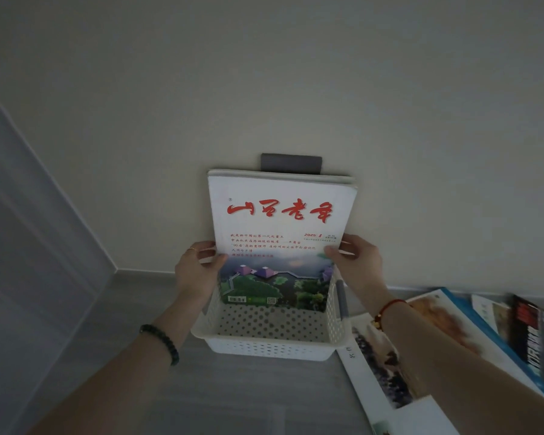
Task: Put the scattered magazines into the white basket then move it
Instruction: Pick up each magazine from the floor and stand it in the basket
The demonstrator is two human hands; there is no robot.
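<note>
A white perforated basket (264, 348) stands on the grey floor against the wall. A white magazine (280, 215) with red characters and a landscape picture stands upright in it, leaning toward the wall, with more magazines behind it. My left hand (197, 271) grips its left edge, thumb on the cover. My right hand (357, 262) grips its right edge. Other magazines lie on the floor to the right: a large white one (387, 365), a blue-edged one (462, 312) and a dark one (534, 337).
A grey handle (291, 162) shows above the stack at the basket's far end, and another grey handle (342, 298) on its right side. The pale wall (264, 89) rises right behind the basket. A grey panel (29, 230) closes the left side.
</note>
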